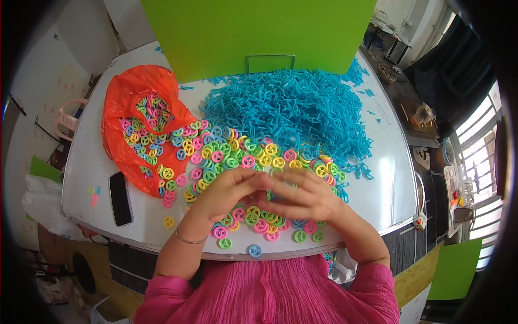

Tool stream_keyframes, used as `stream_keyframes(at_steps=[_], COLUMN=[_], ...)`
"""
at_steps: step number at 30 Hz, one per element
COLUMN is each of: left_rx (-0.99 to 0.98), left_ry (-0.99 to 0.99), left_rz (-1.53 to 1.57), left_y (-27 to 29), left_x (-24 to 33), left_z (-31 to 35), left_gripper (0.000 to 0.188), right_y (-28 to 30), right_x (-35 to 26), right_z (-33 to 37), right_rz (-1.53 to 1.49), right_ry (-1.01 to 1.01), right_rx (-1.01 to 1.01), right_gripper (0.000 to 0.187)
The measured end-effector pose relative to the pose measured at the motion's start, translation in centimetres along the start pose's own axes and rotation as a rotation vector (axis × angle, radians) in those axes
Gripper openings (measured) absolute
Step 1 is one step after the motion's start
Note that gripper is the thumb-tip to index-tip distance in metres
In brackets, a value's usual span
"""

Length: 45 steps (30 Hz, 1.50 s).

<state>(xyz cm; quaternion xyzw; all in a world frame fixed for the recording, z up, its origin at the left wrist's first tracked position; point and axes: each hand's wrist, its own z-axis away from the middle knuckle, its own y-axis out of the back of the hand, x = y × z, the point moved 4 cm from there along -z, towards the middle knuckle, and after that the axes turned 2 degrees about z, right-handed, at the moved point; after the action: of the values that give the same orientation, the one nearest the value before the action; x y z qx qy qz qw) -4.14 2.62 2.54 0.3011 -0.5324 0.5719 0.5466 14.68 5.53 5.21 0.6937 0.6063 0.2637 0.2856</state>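
- A small green plastic piece (268, 190), in the middle of the frame, is pinched between the left hand (226, 191) and right hand (302, 197); the grip might slip.
- Round colourful plastic wheels (253, 218) lie near the white table (377, 189) edge and could roll off.

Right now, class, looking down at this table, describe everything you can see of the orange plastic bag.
The orange plastic bag is thin, glossy and crumpled, lying slumped on its side at the left of the white table. Its mouth gapes toward the middle, and small coloured plastic wheels in pink, yellow, green and blue fill it and spill out across the table. A dark phone lies just beside its lower edge. Neither hand touches it.
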Motion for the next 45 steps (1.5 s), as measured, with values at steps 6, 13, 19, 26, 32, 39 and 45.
stream_keyframes(at_steps=[6, 13, 19, 26, 32, 39, 45], left_rx=[-0.018, 0.209, 0.295, 0.385, 0.263, 0.240, 0.262], left_ry=[0.066, 0.030, -0.034, -0.177, -0.341, -0.375, -0.367], left_rz=[0.058, -0.804, -1.376, -0.798, -0.157, -0.060, 0.069], left_y=[0.2, 1.8, 3.8, 3.3, -0.7, -1.2, -2.0], left_x=[0.0, 2.3, 1.7, 2.5, 0.6, -0.2, -0.7], left_z=[0.0, 1.1, 1.7, -0.1, -0.8, -0.9, -0.5], left_gripper=[0.034, 0.033, 0.027, 0.017, 0.018, 0.020, 0.020], right_y=[0.6, 1.7, -1.1, -3.1, -3.8, -2.9, -3.1], right_x=[-0.7, 0.0, 2.4, 1.3, 0.7, 0.7, 0.1], right_z=[-0.6, -0.2, 3.5, 2.8, 3.4, 3.1, 2.3], right_rz=[0.006, -0.141, -0.866, -1.047, -0.882, -0.833, -1.141], right_ry=[0.088, -0.154, -0.839, -1.032, -1.085, -1.114, -1.155], right_rx=[-0.152, 0.114, 0.168, 0.100, 0.135, 0.134, 0.171], right_gripper=[0.035, 0.033, 0.025, 0.023, 0.023, 0.023, 0.016])
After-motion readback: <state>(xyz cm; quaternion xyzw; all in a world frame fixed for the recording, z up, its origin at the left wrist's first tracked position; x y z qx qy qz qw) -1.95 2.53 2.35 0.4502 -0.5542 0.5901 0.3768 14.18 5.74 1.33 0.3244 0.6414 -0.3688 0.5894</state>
